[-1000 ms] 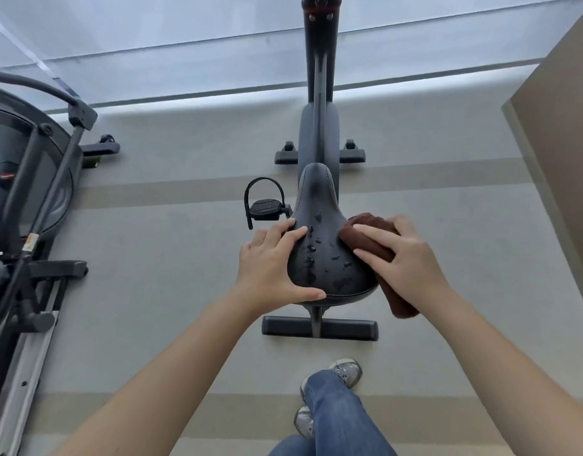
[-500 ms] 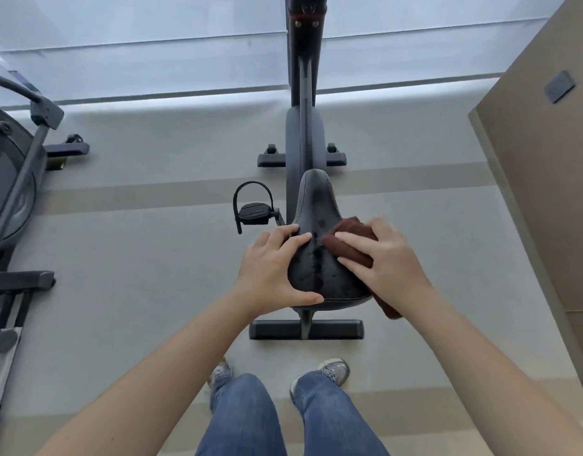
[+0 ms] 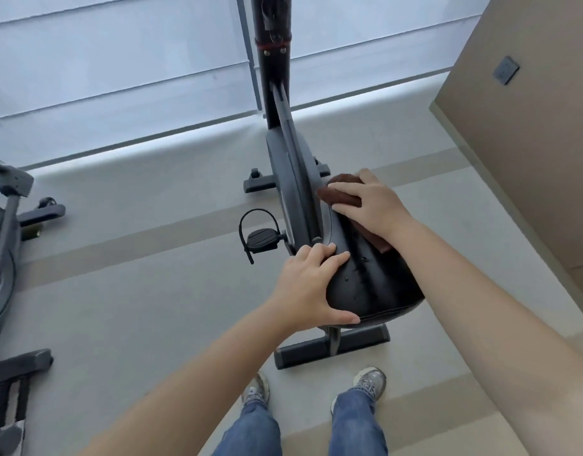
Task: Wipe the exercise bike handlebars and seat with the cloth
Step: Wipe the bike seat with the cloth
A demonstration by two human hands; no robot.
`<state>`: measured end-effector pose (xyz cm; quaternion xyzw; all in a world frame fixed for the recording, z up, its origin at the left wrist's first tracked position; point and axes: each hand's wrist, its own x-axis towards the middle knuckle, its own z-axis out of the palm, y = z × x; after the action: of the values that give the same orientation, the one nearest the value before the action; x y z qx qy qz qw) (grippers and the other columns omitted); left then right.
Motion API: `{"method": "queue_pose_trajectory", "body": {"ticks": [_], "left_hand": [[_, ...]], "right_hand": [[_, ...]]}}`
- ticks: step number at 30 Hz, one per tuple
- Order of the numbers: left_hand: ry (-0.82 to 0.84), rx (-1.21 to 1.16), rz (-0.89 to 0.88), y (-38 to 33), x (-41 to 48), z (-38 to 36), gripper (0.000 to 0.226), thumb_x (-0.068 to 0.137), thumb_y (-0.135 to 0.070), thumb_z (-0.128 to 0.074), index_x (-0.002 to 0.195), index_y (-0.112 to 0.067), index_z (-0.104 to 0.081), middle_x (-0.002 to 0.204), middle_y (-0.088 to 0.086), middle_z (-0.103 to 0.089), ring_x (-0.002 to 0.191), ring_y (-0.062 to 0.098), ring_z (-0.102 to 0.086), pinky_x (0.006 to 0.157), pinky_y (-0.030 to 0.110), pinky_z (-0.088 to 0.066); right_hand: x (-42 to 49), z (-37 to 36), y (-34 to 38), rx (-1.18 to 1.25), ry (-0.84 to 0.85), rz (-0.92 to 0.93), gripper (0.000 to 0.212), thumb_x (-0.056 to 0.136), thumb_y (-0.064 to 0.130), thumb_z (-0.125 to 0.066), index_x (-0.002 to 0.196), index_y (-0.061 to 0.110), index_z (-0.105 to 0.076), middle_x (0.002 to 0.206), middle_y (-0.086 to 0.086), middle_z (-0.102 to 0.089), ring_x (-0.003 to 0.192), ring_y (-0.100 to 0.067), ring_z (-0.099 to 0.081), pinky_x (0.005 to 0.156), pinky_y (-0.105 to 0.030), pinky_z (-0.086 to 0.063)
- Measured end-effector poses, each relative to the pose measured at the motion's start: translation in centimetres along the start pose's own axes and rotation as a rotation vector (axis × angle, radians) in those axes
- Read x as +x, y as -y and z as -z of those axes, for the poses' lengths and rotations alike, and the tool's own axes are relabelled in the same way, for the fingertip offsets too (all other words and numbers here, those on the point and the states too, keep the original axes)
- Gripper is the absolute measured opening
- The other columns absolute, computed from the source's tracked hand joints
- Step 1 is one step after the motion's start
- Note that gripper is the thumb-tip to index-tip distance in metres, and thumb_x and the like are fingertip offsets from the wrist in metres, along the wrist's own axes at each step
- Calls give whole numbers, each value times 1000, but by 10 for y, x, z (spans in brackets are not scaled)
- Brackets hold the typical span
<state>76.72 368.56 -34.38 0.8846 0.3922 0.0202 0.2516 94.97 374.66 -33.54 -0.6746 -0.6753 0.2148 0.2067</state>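
The black bike seat (image 3: 372, 284) fills the middle of the head view, with a few water drops on its wide rear part. My left hand (image 3: 308, 287) grips the seat's left rear edge, thumb along the back rim. My right hand (image 3: 371, 202) presses a brown cloth (image 3: 341, 192) flat on the seat's narrow nose; a corner of the cloth hangs out under my wrist. The bike's post (image 3: 273, 60) rises beyond the seat. The handlebars are out of view.
A pedal with a strap (image 3: 262, 240) sticks out left of the bike frame. A second exercise machine (image 3: 3, 245) stands at the far left. A brown wall (image 3: 530, 143) runs close on the right. My two feet (image 3: 369, 380) stand behind the bike's rear foot bar (image 3: 333, 348).
My right hand has slid the cloth forward from the seat's right rear side to its nose. Fewer drops show on the seat. My left hand keeps its hold.
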Motion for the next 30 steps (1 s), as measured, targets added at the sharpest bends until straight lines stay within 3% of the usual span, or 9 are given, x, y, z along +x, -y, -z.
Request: {"method": "queue_pose_trajectory", "body": {"ticks": [3,6,10,13,18,20,26,30], "left_hand": [[21,-21,-64,10,1,3,100,59,-62,-73,141,-22,-32,140,3,-35,122,23,-30,105,38,-27],[70,-32,-120,17,3,8,99,60,-61,-73,142,-25,-29,141,1,-32,125,20,-26,106,33,-24],[76,-58,-184,27,6,11,97,62,-60,-72,142,-28,-28,142,-2,-30,126,17,-24,105,28,-19],[77,-90,-212,34,6,10,95,63,-60,-71,142,-29,-28,142,-6,-29,126,15,-23,103,23,-18],[90,-149,-245,45,7,9,92,65,-58,-71,141,-30,-28,144,-10,-29,128,12,-23,103,24,-21],[100,-155,-260,47,7,10,91,65,-57,-71,141,-29,-29,143,-9,-29,128,13,-23,103,23,-19],[93,-167,-282,51,10,11,90,64,-56,-73,139,-28,-34,142,-8,-32,127,14,-27,96,17,-14],[86,-179,-276,51,11,10,91,61,-56,-74,138,-27,-36,140,-8,-35,126,16,-29,100,21,-17]], "right_hand": [[-72,7,-5,-81,-57,-75,36,79,29,-70,114,31,-64,118,-6,-53,106,-29,-48,93,-37,-40],[-142,-4,3,-145,-253,-100,31,73,27,-70,104,25,-70,108,-10,-59,94,-35,-52,83,-41,-45],[-139,-27,26,-236,-412,-215,29,71,22,-76,99,20,-71,102,-14,-62,83,-38,-53,67,-43,-50],[-78,-29,35,-346,-359,-294,32,78,29,-69,109,24,-66,111,-14,-57,92,-39,-51,71,-45,-47],[-28,-20,33,-198,-207,-336,39,86,37,-58,125,33,-54,126,-5,-47,110,-31,-41,91,-45,-42],[-55,-21,36,-244,-202,-338,39,85,37,-59,124,33,-55,123,-4,-48,107,-30,-42,87,-46,-43],[-151,-35,51,-313,-360,-320,37,73,24,-75,109,24,-66,106,-13,-58,85,-36,-50,55,-43,-52],[-129,-32,45,-318,-376,-310,30,77,34,-63,105,24,-68,102,-13,-59,82,-38,-51,57,-43,-51]]}}
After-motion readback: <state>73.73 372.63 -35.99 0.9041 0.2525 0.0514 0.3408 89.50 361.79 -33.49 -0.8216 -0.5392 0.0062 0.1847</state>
